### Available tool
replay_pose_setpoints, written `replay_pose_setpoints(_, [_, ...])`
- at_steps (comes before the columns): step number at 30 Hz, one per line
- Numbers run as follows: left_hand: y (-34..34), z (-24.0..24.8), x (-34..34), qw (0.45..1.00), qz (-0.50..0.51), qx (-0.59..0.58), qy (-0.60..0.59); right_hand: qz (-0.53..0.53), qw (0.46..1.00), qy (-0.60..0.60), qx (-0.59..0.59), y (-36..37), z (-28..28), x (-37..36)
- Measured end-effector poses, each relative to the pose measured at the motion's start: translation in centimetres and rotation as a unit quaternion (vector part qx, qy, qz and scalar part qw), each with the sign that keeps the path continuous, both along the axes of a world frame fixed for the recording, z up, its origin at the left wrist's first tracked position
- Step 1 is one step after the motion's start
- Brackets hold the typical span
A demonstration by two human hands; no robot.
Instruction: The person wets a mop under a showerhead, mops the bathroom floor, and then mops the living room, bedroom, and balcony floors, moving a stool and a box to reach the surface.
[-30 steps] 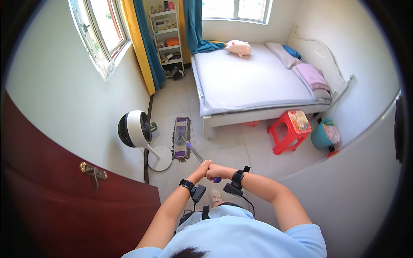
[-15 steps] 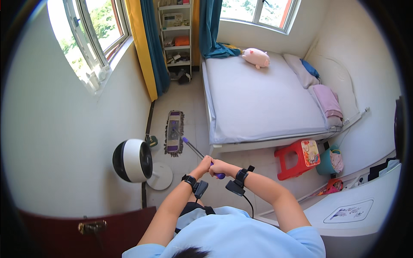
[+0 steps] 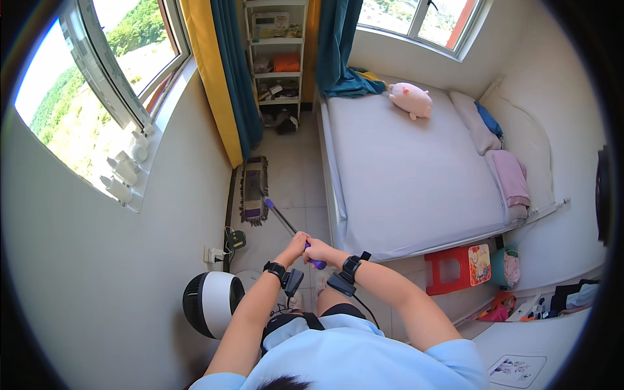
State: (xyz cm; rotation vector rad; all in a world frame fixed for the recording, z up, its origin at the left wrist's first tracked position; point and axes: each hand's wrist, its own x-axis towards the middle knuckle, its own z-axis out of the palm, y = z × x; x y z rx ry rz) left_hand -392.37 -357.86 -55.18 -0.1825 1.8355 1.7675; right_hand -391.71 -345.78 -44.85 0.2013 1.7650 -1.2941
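Observation:
A flat mop is in both my hands. Its grey-fringed purple mop head [image 3: 253, 185] lies flat on the tile floor, lengthwise close along the left wall. The mop handle [image 3: 283, 218] slants from the head back toward me and ends in a purple grip. My left hand [image 3: 295, 247] is wrapped round the handle farther along. Just behind and to its right, my right hand [image 3: 318, 249] closes on the purple grip, whose end sticks out below. The hands almost touch, and the fingers partly hide the handle. Each wrist carries a black strap with a small device.
A round black-and-white fan [image 3: 216, 304] stands close by my left forearm. A plugged wall socket [image 3: 213, 254] is ahead of it. The bed [image 3: 416, 188] fills the right side, with a red stool [image 3: 443, 272] and teal bin [image 3: 499, 266] at its near end. A white shelf [image 3: 278, 75] stands at the far end.
I have moved forward: the fan now sits beside my arm and the bed is nearer. The mop head has slid ahead along the left wall. Both hands keep their hold on the mop.

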Motion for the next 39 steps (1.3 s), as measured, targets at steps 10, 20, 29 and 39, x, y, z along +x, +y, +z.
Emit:
replay_pose_setpoints(10, [2.8, -1.6, -9.6, 0.995, 0.048, -0.074, -0.051, -0.177, 0.952, -0.157, -0.196, 4.9, -2.7, -7.3])
replay_pose_setpoints(20, [15.4, 0.0, -10.8, 0.988, -0.098, -0.052, -0.104, -0.253, 0.929, -0.231, -0.138, 17.9, 6.0, -6.0])
replay_pose_setpoints(29, [17.7, 2.1, -12.4, 0.993, -0.068, -0.033, -0.094, -0.241, 0.917, -0.308, -0.082, 17.7, 8.5, -9.0])
replay_pose_setpoints(39, [5.1, -1.8, -21.0, 0.997, 0.007, -0.077, 0.012, -0.311, 0.885, -0.275, -0.209, 6.7, -2.7, -18.2])
